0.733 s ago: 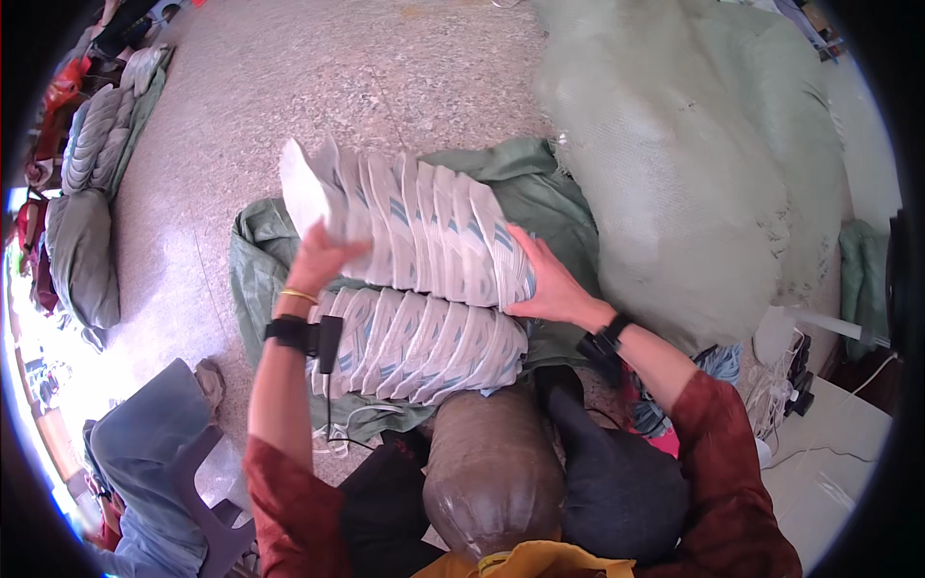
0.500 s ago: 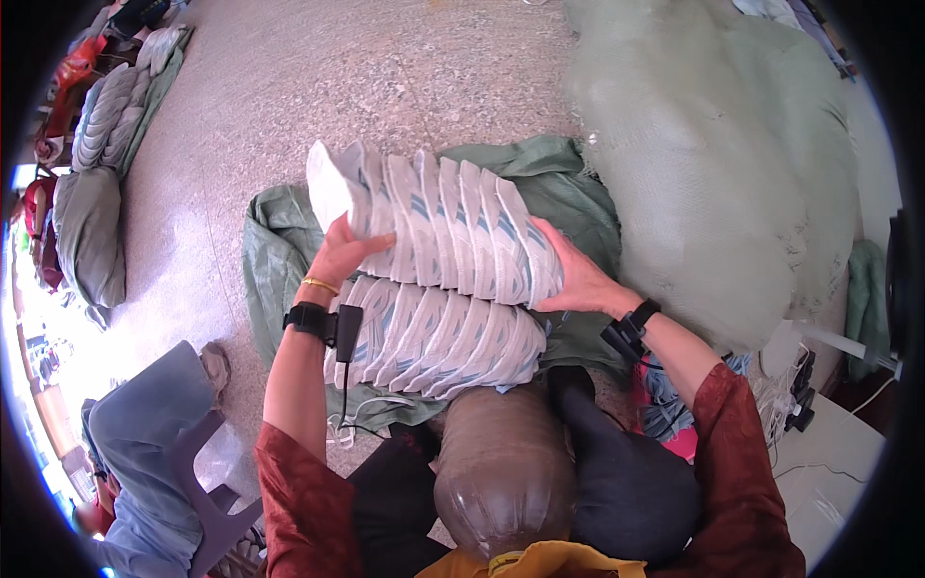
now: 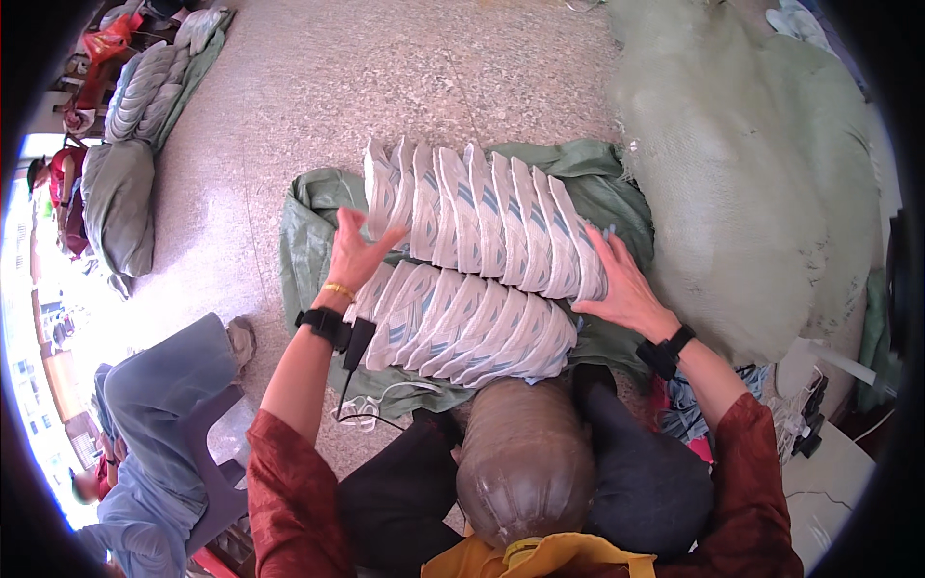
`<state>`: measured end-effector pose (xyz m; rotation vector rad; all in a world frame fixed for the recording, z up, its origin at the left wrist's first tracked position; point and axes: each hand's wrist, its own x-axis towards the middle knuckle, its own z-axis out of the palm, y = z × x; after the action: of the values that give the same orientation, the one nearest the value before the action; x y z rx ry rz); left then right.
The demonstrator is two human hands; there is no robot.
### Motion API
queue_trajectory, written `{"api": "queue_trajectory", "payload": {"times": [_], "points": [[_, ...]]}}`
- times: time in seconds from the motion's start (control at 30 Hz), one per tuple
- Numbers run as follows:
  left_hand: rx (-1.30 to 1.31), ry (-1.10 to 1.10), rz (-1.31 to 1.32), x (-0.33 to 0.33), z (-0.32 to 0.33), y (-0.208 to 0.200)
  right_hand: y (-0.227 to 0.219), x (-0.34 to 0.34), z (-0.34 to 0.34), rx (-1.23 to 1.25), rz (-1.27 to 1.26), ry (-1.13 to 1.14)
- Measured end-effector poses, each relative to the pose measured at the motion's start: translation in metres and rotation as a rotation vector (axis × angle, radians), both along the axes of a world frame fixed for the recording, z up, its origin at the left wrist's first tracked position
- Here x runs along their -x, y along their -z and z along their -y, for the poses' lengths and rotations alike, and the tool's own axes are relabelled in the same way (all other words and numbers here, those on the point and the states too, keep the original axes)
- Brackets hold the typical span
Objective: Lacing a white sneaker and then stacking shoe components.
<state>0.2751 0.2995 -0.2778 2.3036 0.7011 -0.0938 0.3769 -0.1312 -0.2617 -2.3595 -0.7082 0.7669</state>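
Two side-by-side rows of nested white mesh shoe uppers with blue stripes lie on a green woven sack (image 3: 313, 252). Beside the left end of the far row (image 3: 487, 217) is my left hand (image 3: 358, 252), its thumb and fingers spread with nothing between them. At that row's right end, my right hand (image 3: 631, 287) rests against the last upper, fingers apart and not closed round it. The near row (image 3: 462, 328) lies just in front of my knees, touched by neither hand. Both of my wrists carry black straps with small devices.
A rounded brown plastic-wrapped form (image 3: 525, 462) stands between my legs. A big pale green sack (image 3: 732, 193) fills the right side. At left, a person in blue trousers (image 3: 159, 385) sits by a purple stool (image 3: 217, 472); more stacked uppers (image 3: 145, 91) lie beyond.
The far row has settled onto the sack behind the near row. My left hand has let go of its left end, and the right hand has loosened. The whole view has shifted slightly.
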Motion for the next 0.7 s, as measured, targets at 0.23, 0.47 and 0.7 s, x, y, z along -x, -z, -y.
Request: {"api": "queue_trajectory", "payload": {"times": [0.23, 0.47, 0.7], "points": [[-0.013, -0.125, -0.231, 0.081, -0.005, -0.010, 0.010, 0.016, 0.025, -0.035, 0.064, 0.092], [-0.014, -0.014, -0.262, 0.082, -0.016, -0.007, -0.002, 0.047, 0.022, 0.031, -0.014, 0.332], [0.383, -0.052, -0.204, 0.077, 0.005, 0.010, 0.037, 0.076, 0.019, -0.263, -1.111, 0.431]]}}
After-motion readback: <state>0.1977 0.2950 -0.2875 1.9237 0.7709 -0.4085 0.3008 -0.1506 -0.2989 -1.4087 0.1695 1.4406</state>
